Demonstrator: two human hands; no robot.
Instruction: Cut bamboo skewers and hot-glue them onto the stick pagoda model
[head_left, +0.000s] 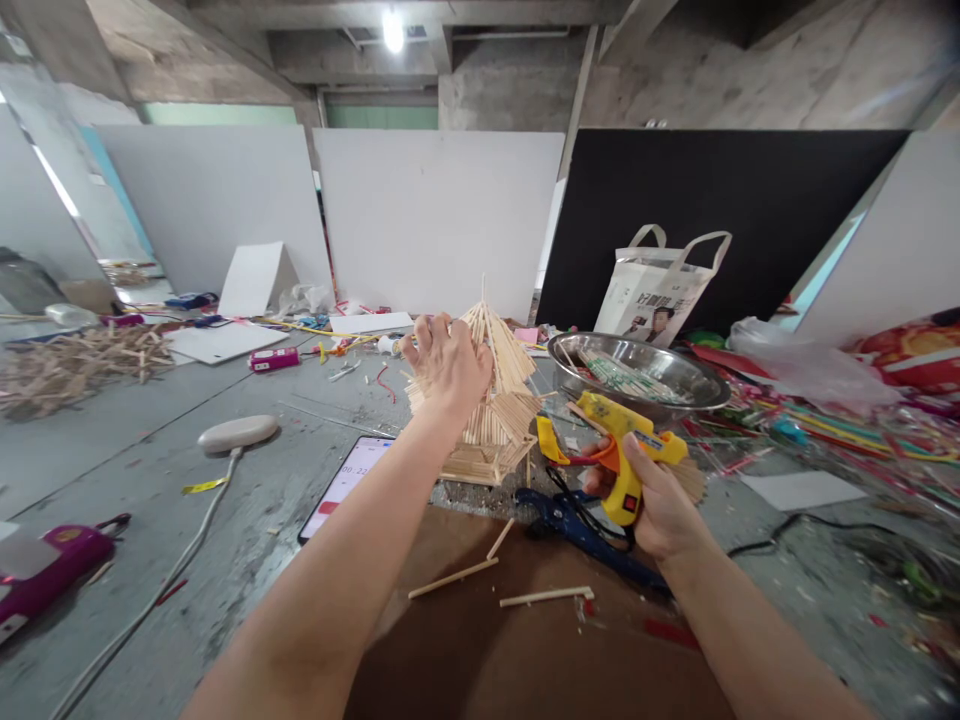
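A small house built of wooden sticks [501, 400] stands on the grey table, its pointed roof rising at centre. My left hand [444, 364] curls round the left side of the roof, fingers bent against the sticks. My right hand [654, 500] grips a yellow hot glue gun [624, 450] by its handle, nozzle aimed left toward the house's base, a short gap away. A blue glue gun [577, 520] lies on the table just under the yellow one.
A brown board [480, 640] with loose sticks [453, 577] lies in front of me. A phone [341, 485] lies to the left, a steel bowl [637, 372] behind right. A white tote bag [660, 285], stick pile [75, 362], purple glue gun [52, 565] and coloured clutter surround.
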